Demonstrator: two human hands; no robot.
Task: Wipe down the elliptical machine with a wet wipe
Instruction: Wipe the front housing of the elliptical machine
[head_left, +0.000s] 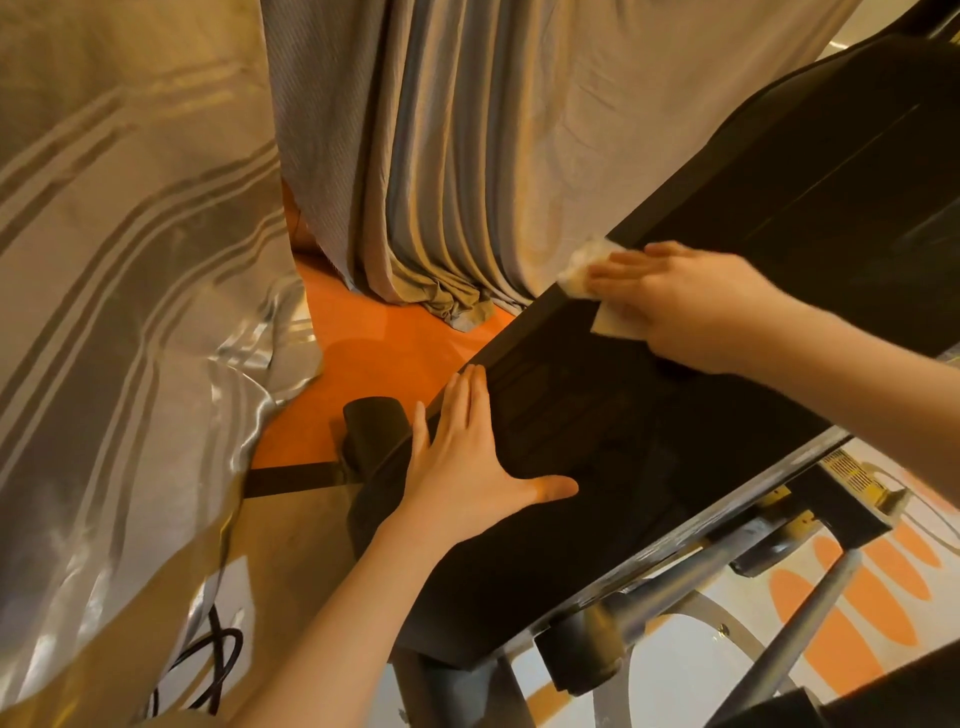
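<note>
The elliptical machine's black housing (727, 223) slants from lower centre up to the top right. My right hand (680, 301) presses a white wet wipe (587, 270) flat against the housing near its left edge, fingers straight and pointing left. The wipe sticks out past the fingertips and below the palm. My left hand (462, 457) rests flat on the lower part of the black housing, fingers straight along its edge and thumb spread to the right.
Grey curtains (467, 156) hang behind and a shiny striped curtain (130, 286) fills the left. Orange floor (384, 343) shows between them. A black cable (218, 654) lies at lower left. Grey metal frame bars (779, 540) and a black foot piece (374, 426) sit below the housing.
</note>
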